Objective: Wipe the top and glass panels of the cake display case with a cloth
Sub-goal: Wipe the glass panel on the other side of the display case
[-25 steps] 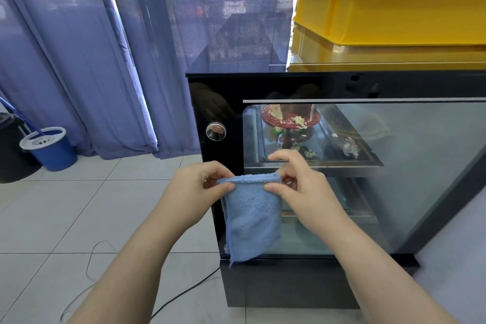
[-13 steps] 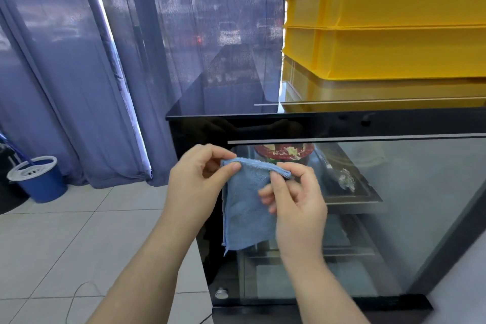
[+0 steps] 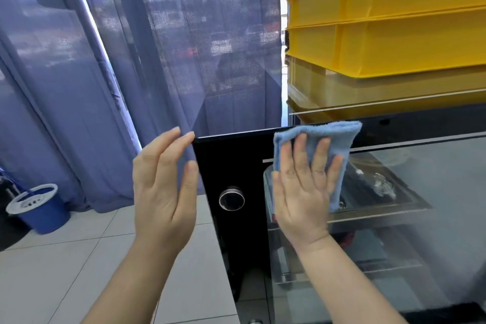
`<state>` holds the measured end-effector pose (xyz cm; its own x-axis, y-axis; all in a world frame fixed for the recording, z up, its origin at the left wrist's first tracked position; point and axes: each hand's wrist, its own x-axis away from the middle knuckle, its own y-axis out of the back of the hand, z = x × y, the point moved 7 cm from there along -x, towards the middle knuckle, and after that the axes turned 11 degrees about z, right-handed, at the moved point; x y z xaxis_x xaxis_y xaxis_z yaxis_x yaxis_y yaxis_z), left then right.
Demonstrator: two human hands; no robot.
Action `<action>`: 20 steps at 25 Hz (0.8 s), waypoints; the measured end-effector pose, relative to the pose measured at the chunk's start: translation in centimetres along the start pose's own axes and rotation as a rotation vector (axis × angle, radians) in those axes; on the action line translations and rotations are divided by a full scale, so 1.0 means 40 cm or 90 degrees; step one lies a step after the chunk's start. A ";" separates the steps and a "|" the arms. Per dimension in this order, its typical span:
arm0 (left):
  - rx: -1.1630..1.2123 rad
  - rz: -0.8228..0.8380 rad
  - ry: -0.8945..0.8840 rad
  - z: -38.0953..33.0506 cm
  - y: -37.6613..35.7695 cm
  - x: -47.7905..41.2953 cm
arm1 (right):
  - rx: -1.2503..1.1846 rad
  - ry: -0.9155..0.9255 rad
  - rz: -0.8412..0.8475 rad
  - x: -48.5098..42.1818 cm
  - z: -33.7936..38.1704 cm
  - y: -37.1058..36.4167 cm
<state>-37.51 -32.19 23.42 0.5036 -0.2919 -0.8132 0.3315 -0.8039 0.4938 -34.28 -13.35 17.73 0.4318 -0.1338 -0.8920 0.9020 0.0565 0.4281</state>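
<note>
At top edge of black cake display case, right hand pressed folded blue terry cloth flat under spread fingers, likely limp, best palmed; left hand empty, fingers straight.

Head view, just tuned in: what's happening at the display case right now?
A person is wiping the cake display case. The right hand presses a folded blue cloth flat against the top of the front glass panel, fingers straight. The left hand is open and holds nothing, its fingertips by the case's top corner; contact is unclear. Stacked yellow crates sit on the case's top.
</note>
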 end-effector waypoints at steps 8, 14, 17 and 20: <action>0.068 0.168 -0.118 0.090 -0.053 0.005 | -0.132 0.296 0.124 0.044 0.126 -0.032; 0.178 0.161 -0.099 0.125 -0.048 -0.019 | -0.040 0.204 0.094 0.107 0.181 -0.106; 0.133 0.176 -0.148 0.080 -0.060 -0.021 | 0.079 0.144 0.074 0.087 0.091 -0.072; 0.044 0.152 -0.185 0.052 -0.091 -0.011 | 0.118 -0.005 0.000 -0.001 0.073 -0.041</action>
<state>-40.61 -30.22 21.36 0.3089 -0.6024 -0.7360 0.1721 -0.7256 0.6662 -35.80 -16.32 17.47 0.4304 -0.1420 -0.8914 0.8851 -0.1272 0.4476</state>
